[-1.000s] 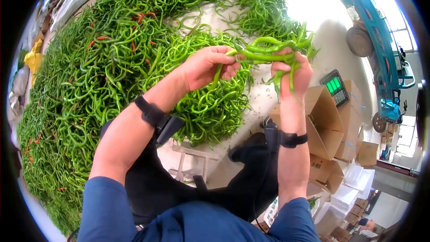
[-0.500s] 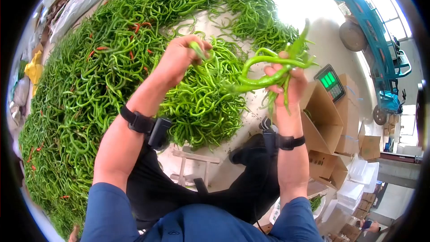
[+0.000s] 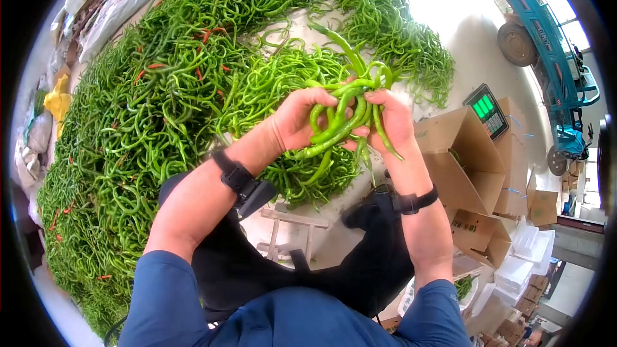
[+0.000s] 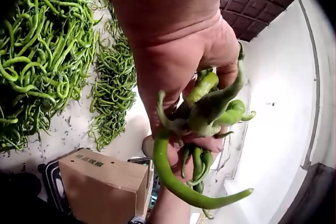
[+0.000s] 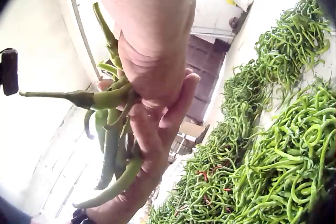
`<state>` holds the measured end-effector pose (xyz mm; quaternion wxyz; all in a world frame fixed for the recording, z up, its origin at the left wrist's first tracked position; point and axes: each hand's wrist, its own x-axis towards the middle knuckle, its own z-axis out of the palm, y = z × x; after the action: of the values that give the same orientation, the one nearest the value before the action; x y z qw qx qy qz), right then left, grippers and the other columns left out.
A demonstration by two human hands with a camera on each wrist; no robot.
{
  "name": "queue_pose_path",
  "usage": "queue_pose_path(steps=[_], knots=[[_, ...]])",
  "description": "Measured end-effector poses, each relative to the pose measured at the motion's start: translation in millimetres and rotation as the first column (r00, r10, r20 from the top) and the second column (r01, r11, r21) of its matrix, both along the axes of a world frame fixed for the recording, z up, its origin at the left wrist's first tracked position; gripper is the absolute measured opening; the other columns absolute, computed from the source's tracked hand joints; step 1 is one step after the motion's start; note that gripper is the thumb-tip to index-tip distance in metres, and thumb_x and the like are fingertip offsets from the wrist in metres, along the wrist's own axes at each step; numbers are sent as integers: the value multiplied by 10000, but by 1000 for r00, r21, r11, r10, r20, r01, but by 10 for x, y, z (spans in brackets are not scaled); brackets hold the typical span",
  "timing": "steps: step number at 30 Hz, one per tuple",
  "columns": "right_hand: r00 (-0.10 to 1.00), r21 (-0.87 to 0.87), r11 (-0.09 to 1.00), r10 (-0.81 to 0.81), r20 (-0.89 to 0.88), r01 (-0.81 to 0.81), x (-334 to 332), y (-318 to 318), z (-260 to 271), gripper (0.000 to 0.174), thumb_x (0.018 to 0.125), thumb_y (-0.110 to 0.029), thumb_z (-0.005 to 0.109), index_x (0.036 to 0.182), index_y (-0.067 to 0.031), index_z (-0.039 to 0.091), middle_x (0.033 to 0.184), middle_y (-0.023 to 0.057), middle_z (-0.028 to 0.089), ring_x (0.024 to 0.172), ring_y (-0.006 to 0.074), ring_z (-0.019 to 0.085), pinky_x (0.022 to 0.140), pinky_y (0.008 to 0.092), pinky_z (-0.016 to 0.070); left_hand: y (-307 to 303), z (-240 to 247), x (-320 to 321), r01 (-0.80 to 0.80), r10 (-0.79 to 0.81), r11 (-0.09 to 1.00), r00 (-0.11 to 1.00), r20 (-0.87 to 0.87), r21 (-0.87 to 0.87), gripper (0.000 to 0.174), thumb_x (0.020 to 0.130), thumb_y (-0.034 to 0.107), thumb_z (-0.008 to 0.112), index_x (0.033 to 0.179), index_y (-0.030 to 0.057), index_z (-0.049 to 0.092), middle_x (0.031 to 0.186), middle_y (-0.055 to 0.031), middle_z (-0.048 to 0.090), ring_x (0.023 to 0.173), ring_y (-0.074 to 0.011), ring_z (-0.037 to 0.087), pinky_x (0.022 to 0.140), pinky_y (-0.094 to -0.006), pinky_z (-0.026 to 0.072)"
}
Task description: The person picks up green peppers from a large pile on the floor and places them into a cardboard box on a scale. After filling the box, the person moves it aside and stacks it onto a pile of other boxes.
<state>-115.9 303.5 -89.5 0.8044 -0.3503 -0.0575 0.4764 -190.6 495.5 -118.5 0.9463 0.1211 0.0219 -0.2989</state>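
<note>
Both hands meet over the pile around one bunch of long green chili peppers (image 3: 344, 112). My left hand (image 3: 302, 119) grips the bunch from the left, thumb on top. From the other side my right hand (image 3: 393, 121) holds it, with stems and tips poking out above and below the fingers. In the left wrist view a curved chili pepper (image 4: 181, 190) hangs below the left hand (image 4: 173, 66). Several stems jut sideways past the right hand (image 5: 152, 77) in the right wrist view. Some fingertips are hidden behind the peppers.
A large heap of green chili peppers (image 3: 128, 154), with a few red ones, spreads to the left and ahead. At right stand an open cardboard box (image 3: 453, 167), a scale display (image 3: 486, 112) and a blue cart (image 3: 536, 45). A small wooden stool (image 3: 292, 220) is between the legs.
My left hand swung left over the pile with a pepper, then came back right to the bunch. The right hand kept its peppers and moved slightly left and down.
</note>
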Motion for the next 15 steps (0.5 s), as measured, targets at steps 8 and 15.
queue_pose_path(steps=[8, 15], knots=[[700, -322, 848, -78, 710, 420, -119, 186, 28, 256, 926, -145, 609, 1138, -5, 642, 1014, 80, 716, 872, 200, 674, 812, 315, 523, -89, -187, 2, -70, 67, 995, 996, 51, 75, 379, 930, 122, 707, 1283, 52, 587, 1139, -147, 681, 1030, -328, 695, 944, -664, 537], [521, -447, 769, 177, 835, 456, -91, 137, 184, 331, 951, -251, 552, 1180, -21, 618, 1061, 184, 694, 1017, 328, 659, 920, 407, 496, -90, -241, 10, -118, 117, 989, 993, 23, 91, 336, 932, 184, 700, 1235, 64, 620, 1122, -168, 688, 1043, -364, 687, 992, -649, 512]])
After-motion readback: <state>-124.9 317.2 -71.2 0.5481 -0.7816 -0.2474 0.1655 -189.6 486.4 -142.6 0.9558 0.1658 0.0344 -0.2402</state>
